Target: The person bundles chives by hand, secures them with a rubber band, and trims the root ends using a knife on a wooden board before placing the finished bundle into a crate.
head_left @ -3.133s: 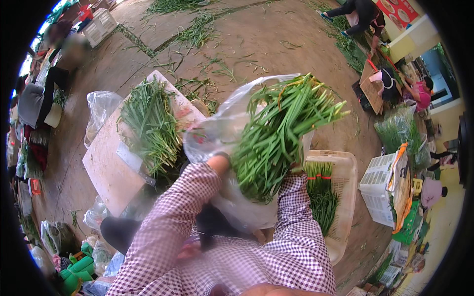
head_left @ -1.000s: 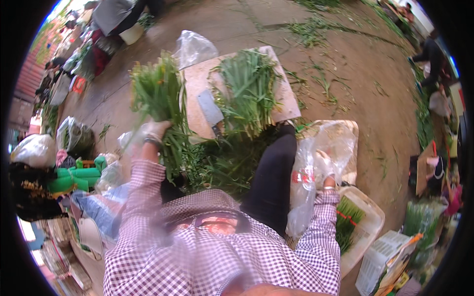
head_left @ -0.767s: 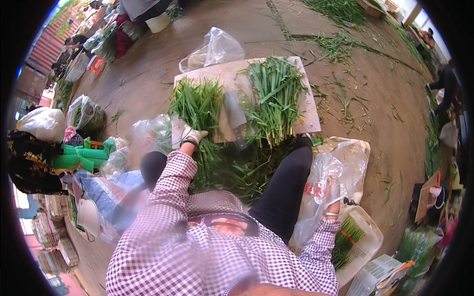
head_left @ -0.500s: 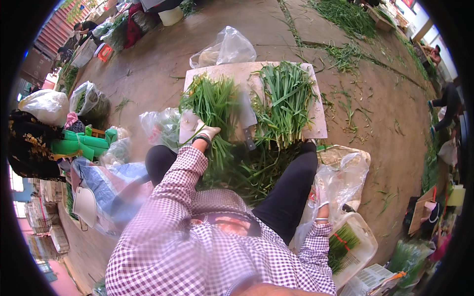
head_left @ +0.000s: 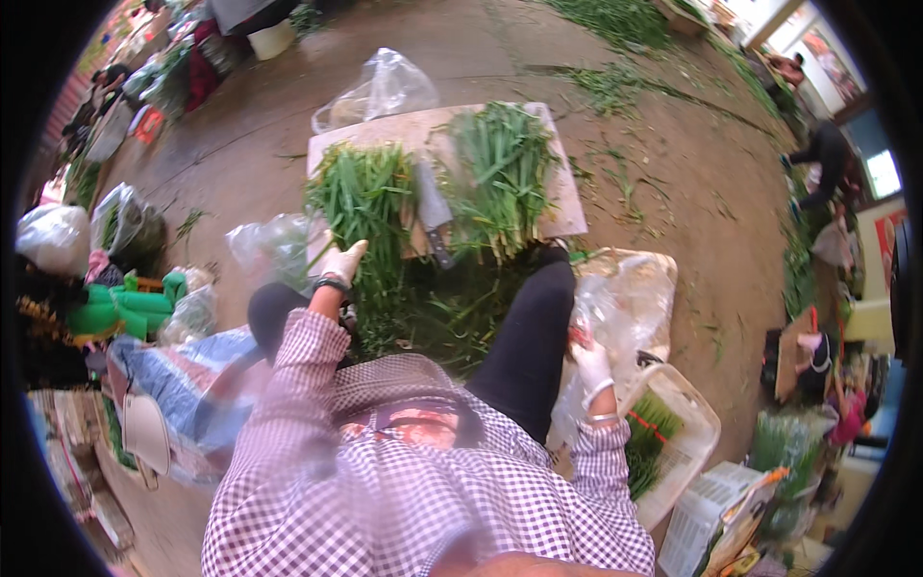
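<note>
A bunch of long-leaved greens lies on the left half of a pale board. My left hand, in a white glove, is at its near left edge, fingers partly among the leaves and thumb over the stems. A second pile of greens is on the board's right half. Between the two lies a cleaver, its dark handle toward me. My right hand, also gloved, is closed beside a clear plastic bag by my right thigh. Something small and red shows at its fingertips, too blurred to name.
A white basket with red-tied greens stands right of my right forearm, a white crate beyond it. Loose greens lie below the board between my legs. Plastic bags and a blue-and-white sack are at left. Other people are at the far edges.
The view has shifted, so the board sits further left. My right hand, mostly hidden by the plastic bag before, now shows with red at its fingertips. My left hand stays at the left bunch.
</note>
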### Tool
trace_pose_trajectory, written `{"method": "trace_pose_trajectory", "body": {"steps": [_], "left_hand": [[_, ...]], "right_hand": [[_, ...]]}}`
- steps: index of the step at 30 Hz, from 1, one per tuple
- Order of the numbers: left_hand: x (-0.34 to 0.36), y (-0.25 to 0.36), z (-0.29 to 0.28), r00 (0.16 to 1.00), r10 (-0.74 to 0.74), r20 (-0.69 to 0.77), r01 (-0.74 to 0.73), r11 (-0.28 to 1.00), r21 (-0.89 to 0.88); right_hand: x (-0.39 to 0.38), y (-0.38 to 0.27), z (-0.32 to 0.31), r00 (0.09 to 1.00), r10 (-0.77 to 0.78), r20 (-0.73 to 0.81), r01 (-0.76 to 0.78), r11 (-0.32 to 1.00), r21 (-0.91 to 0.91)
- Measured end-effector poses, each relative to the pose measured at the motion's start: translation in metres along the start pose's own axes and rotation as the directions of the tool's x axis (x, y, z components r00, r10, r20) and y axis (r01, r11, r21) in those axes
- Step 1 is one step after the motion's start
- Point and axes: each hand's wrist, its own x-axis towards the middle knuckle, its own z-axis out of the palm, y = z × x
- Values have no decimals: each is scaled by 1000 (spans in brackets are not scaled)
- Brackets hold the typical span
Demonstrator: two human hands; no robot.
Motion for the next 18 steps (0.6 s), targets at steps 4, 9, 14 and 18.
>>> {"method": "trace_pose_trajectory", "body": {"steps": [4,9,14,18], "left_hand": [[-31,16,-1,947,296,-128,-260,935,243],[-88,102,16,650,749,-130,-758,651,-41],[-111,168,96,586,771,250,-636,629,-448],[-125,220,141,596,682,425,-599,730,-330]], "right_hand": [[44,-42,-37,966,-219,-135,197,968,-158],[102,-156,-120,954,-286,-88,299,907,297],[68,-284,-143,939,-337,-62,342,916,211],[17,-367,-146,881,-470,-57,468,846,256]]}}
